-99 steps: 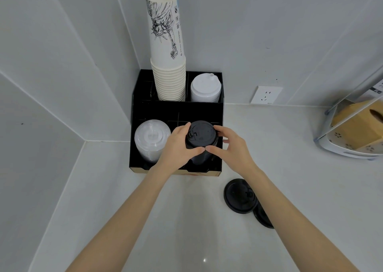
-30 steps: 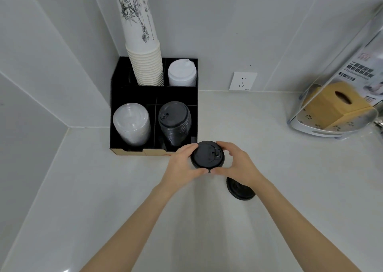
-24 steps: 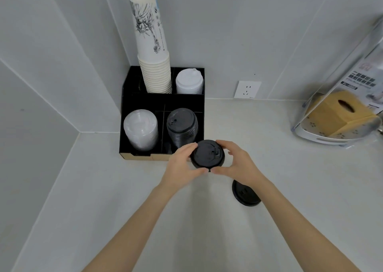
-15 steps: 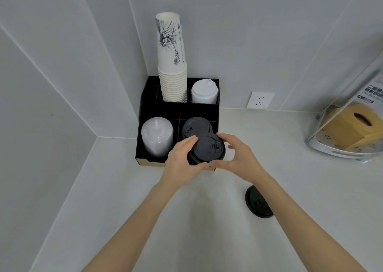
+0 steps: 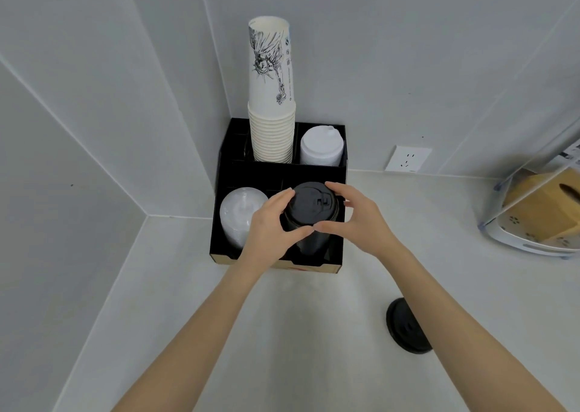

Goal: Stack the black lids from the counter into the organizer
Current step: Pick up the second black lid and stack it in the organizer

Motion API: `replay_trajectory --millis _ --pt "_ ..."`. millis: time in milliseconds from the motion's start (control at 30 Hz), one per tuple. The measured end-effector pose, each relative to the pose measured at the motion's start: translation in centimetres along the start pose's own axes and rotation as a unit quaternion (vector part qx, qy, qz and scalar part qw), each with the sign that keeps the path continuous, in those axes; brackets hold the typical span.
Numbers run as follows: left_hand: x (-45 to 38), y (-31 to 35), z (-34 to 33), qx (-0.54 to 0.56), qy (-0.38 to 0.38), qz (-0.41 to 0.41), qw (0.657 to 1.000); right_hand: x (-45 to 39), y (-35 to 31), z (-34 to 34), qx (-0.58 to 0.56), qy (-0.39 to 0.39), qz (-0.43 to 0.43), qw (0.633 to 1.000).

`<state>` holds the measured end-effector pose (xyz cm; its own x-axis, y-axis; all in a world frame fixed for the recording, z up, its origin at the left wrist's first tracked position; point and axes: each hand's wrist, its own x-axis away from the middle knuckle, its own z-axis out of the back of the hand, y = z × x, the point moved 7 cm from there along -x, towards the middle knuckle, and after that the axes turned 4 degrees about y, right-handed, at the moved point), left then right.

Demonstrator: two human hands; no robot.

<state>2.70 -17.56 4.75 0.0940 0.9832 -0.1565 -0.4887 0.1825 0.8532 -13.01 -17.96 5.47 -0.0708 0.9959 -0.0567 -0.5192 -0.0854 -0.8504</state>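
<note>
- Both hands have carried the black lid (image 5: 312,204) from the counter up onto the black stack (image 5: 309,239) in the organizer (image 5: 276,173), front right compartment.
- Left hand (image 5: 270,223) and right hand (image 5: 354,220) pinch that lid's rim, fingers curled narrow.
- One lid (image 5: 405,330) lies on the counter, right of the organizer.
- Cup stack (image 5: 272,110) rear left, with a drawing; its print is unreadable.
- White lids (image 5: 321,148) rear right, clear lids (image 5: 240,214) front left.
</note>
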Motion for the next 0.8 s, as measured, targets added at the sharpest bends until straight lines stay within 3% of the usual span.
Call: replay_trajectory --millis 800 --pt "-1.3 -1.9 -2.1 -0.027 -0.017 0.023 0.999 -0.8 3.8 -1.6 -0.018 -0.038 -0.057 0.997"
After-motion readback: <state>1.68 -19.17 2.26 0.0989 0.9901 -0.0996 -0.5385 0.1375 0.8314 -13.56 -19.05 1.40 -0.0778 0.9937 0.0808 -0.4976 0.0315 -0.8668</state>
